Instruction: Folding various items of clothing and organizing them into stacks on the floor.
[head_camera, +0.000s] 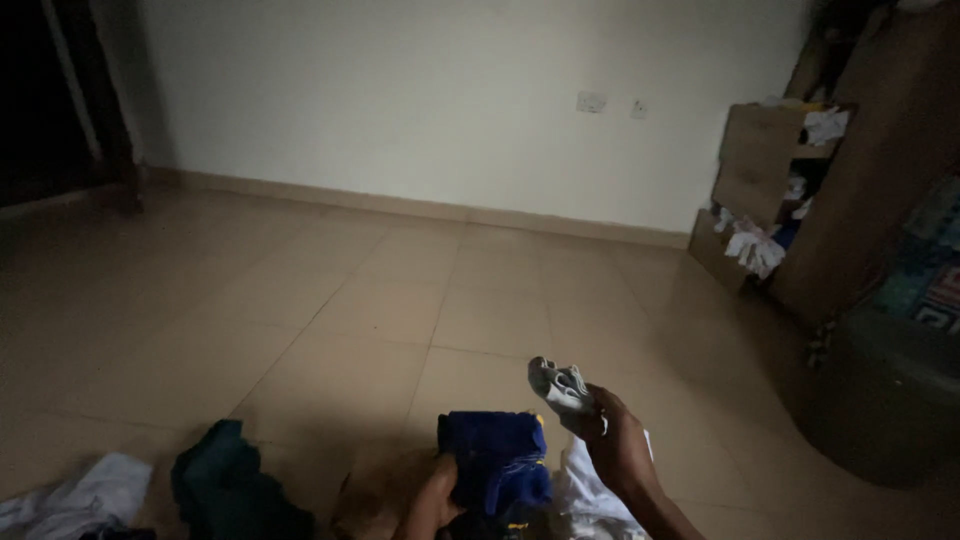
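My right hand is raised low over the tiled floor and grips a small grey-and-white cloth item, which sticks out above the fingers. My left hand sits at the bottom edge, holding a folded dark blue garment with a bit of yellow trim. A white garment lies under and between the two hands. The room is dim, so fine detail is hard to read.
A dark green garment and a pale cloth lie on the floor at the bottom left. A wooden drawer unit with clothes spilling out stands at the right, beside a dark round tub. A dark doorway is at the far left.
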